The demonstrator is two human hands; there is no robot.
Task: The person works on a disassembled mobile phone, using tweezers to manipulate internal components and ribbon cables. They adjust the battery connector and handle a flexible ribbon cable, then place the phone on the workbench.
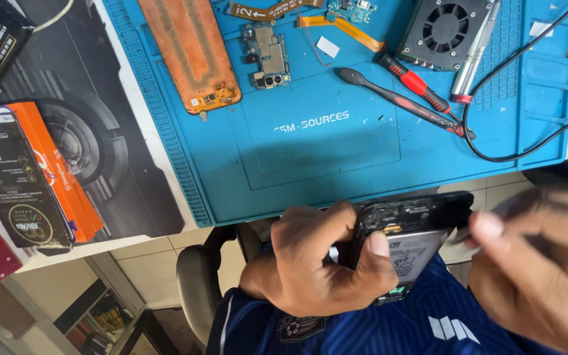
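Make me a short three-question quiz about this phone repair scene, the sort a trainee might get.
1. True or false: the left hand grips the opened phone over the person's lap, off the blue mat.
2. Which lies nearest the mat's left edge? A) the small fan unit B) the orange-tinted panel C) the red-and-black screwdriver
3. Fill in: the small circuit board lies to the ______ of the orange-tinted panel in the picture.

Key: 1 true. 2 B. 3 right. The right hand is blurred, so what it holds cannot be told.
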